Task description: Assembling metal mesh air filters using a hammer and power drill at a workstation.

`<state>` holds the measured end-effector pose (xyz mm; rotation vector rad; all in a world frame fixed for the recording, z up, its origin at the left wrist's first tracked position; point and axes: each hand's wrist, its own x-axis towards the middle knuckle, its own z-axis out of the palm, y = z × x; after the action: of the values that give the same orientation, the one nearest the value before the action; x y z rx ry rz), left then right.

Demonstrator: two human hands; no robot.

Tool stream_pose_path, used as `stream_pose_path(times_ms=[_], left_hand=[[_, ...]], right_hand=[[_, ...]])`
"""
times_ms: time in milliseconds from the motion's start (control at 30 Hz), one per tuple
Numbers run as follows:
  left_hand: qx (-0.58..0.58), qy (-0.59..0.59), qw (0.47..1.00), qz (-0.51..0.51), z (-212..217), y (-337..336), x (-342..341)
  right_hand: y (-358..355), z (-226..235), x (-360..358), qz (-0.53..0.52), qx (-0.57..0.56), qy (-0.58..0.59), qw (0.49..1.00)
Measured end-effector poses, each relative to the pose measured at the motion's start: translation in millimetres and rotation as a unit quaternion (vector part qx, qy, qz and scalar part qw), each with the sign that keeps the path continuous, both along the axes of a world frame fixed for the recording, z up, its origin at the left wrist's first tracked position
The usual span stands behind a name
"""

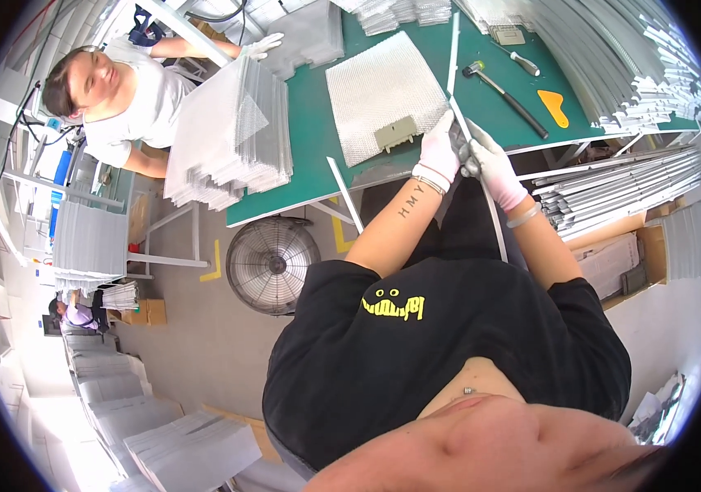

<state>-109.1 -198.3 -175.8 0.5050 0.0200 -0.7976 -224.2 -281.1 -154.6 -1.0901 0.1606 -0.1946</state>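
Closed grip: left hand (439, 152) and right hand (494, 168) hold a strip (494, 217) past the table edge (276, 205) (hammer (513, 102) apart).

On the bench (309, 179), a mesh panel (379, 90) lies about in the middle; to its left, at the bench's end, is a stack of panels (235, 135); to its right lies a hammer (511, 105), then a scraper (554, 108), with a screwdriver (524, 62) behind; a strip (495, 223) crosses the near edge; below, a fan (273, 264) is at left and a bundle of strips (625, 193) at right
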Motion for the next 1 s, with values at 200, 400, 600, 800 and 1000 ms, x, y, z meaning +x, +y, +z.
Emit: stream_pose_path(times_ms=[200, 400, 600, 800, 1000], left_hand=[[0.005, -0.029, 0.999, 0.027, 10.2, -0.2, -6.2], [-0.011, -0.017, 0.998, 0.052, 4.1, -4.9, -1.3], [-0.001, -0.014, 0.999, 0.033, -3.8, -7.7, 2.1], [-0.006, -0.01, 0.999, 0.032, 0.9, -3.4, 3.8], [-0.017, 0.009, 1.0, 0.023, -2.7, -6.2, 11.4]], right_hand=[[2.8, 1.1, -0.7, -0.001, 0.009, 0.017, 1.0], [6.6, 3.3, -1.2, -0.044, -0.024, 0.034, 0.998], [3.5, 2.7, 1.4, -0.062, -0.045, 0.045, 0.996], [4.5, 5.7, 3.3, -0.028, -0.012, 0.047, 0.998], [11.7, 5.9, 2.8, -0.071, -0.109, 0.077, 0.989]])
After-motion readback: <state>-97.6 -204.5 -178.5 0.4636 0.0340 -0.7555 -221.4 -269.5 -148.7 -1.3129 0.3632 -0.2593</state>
